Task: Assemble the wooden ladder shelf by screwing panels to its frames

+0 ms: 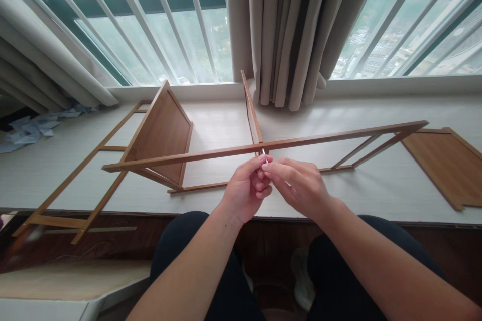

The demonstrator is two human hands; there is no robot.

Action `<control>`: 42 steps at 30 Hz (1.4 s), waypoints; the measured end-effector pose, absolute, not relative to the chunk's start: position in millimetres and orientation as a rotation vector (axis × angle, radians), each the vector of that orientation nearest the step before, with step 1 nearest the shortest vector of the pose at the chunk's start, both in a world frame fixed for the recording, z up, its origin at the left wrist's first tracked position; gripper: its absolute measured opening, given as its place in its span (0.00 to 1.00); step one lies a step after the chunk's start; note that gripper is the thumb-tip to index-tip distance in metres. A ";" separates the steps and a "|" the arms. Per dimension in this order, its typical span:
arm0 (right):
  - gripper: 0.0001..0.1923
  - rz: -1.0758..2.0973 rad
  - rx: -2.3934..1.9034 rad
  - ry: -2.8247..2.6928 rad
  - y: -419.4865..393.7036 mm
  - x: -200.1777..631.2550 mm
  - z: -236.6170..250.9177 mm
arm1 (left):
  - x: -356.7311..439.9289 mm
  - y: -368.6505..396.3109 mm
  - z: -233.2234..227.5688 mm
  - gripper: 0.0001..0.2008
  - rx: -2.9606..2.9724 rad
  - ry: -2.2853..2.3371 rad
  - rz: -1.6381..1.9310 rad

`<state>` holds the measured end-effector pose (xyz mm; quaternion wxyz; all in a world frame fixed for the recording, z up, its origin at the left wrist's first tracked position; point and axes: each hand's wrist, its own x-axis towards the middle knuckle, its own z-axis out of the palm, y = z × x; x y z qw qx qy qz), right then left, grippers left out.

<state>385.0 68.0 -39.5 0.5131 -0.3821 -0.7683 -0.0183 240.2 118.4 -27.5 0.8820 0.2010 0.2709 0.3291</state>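
Note:
A thin silvery metal rod meets the long wooden rail at the joint with an upright wooden panel. Whether it is a hex key or a screw I cannot make out. My left hand pinches around the rod just below the rail, its fingers curled. From the right, my right hand closes thumb and forefinger on the rod's lower end, touching the left fingertips. The rail belongs to a partly assembled wooden frame. A larger wooden panel stands toward its left end.
The frame rests on a pale ledge below barred windows. A ladder-like wooden frame leans at left, over the ledge's edge. A loose wooden panel lies at right. Curtains hang behind; crumpled paper lies far left.

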 end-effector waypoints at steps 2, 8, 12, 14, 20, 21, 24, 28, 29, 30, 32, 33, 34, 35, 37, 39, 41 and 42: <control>0.25 -0.036 -0.920 -1.841 68.2 385.0 -39.1 | 239.9 118.5 -27.4 0.12 0.416 0.561 0.682; 0.21 -0.040 -0.936 -1.834 68.3 385.3 -38.7 | 239.7 118.7 -28.3 0.13 0.415 0.572 0.676; 0.18 -0.058 -0.950 -1.832 68.2 385.5 -39.5 | 240.0 118.7 -28.7 0.13 0.419 0.571 0.675; 0.17 -0.065 -0.964 -1.818 68.0 385.5 -40.0 | 240.3 118.6 -28.6 0.14 0.423 0.561 0.676; 0.15 -0.067 -0.975 -1.781 67.9 384.8 -41.1 | 240.6 118.4 -28.4 0.13 0.429 0.546 0.676; 0.15 -0.071 -0.975 -1.779 67.9 384.7 -41.2 | 240.6 118.3 -28.4 0.13 0.429 0.544 0.677; 0.14 -0.072 -0.984 -1.778 67.8 384.7 -41.5 | 240.5 118.3 -28.6 0.13 0.429 0.542 0.677; 0.12 -0.068 -0.990 -1.767 67.7 385.0 -41.2 | 240.6 118.2 -27.8 0.13 0.436 0.551 0.678; 0.12 -0.069 -0.986 -1.763 67.8 385.0 -41.0 | 240.6 118.2 -27.5 0.13 0.436 0.553 0.679; 0.12 -0.071 -0.982 -1.760 67.9 384.9 -40.7 | 240.7 118.2 -27.2 0.13 0.437 0.556 0.679; 0.12 -0.077 -0.980 -1.760 68.1 384.7 -40.3 | 240.7 118.1 -26.8 0.13 0.438 0.561 0.678; 0.12 -0.083 -0.986 -1.760 68.2 384.5 -40.1 | 240.7 118.1 -26.7 0.13 0.439 0.562 0.677; 0.12 -0.089 -0.993 -1.759 68.2 384.4 -40.1 | 240.7 118.1 -26.7 0.13 0.440 0.562 0.677; 0.11 -0.094 -1.001 -1.758 68.2 384.3 -40.2 | 240.7 118.1 -26.6 0.13 0.441 0.561 0.676; 0.10 -0.100 -1.012 -1.754 67.9 384.2 -40.5 | 240.7 118.2 -26.6 0.13 0.441 0.560 0.677; 0.10 -0.101 -1.017 -1.751 67.6 384.3 -40.8 | 240.6 118.3 -26.8 0.13 0.439 0.562 0.678; 0.08 -0.100 -1.034 -1.748 67.2 384.5 -41.2 | 240.6 118.3 -27.0 0.13 0.439 0.566 0.678; 0.07 -0.101 -1.045 -1.746 67.0 384.6 -41.5 | 240.6 118.3 -27.2 0.13 0.438 0.567 0.680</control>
